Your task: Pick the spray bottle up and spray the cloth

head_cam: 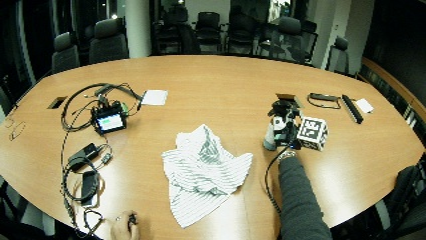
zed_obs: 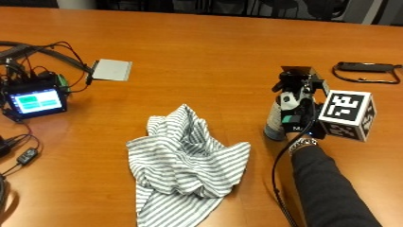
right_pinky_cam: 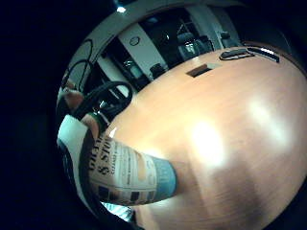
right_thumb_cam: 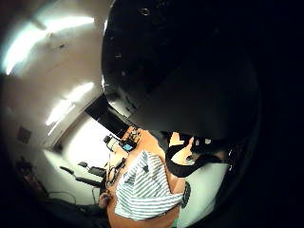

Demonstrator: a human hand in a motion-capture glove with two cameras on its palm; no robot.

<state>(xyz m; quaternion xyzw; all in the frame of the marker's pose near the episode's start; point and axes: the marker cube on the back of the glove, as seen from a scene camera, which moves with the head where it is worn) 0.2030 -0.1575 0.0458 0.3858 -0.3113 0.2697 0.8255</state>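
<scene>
A spray bottle (zed_obs: 275,124) with a black spray head (zed_obs: 296,75), a printed label and a grey-blue base stands on the wooden table (zed_obs: 207,56). My gloved right hand (zed_obs: 301,113) grips it from the right, fingers curled round its body. In the little finger side palm view the labelled bottle (right_pinky_cam: 127,175) lies close against the palm. A grey-and-white striped cloth (zed_obs: 186,165) lies crumpled on the table, left of the bottle and apart from it. It also shows in the thumb side palm view, where the cloth (right_thumb_cam: 142,190) sits below the dark spray head (right_thumb_cam: 180,71).
A small screen device (zed_obs: 34,100) with a tangle of cables sits at the table's left. A grey square pad (zed_obs: 112,70) lies behind the cloth. A black strap-like object (zed_obs: 365,68) lies at the far right. A bare hand (head_cam: 123,230) rests at the near edge.
</scene>
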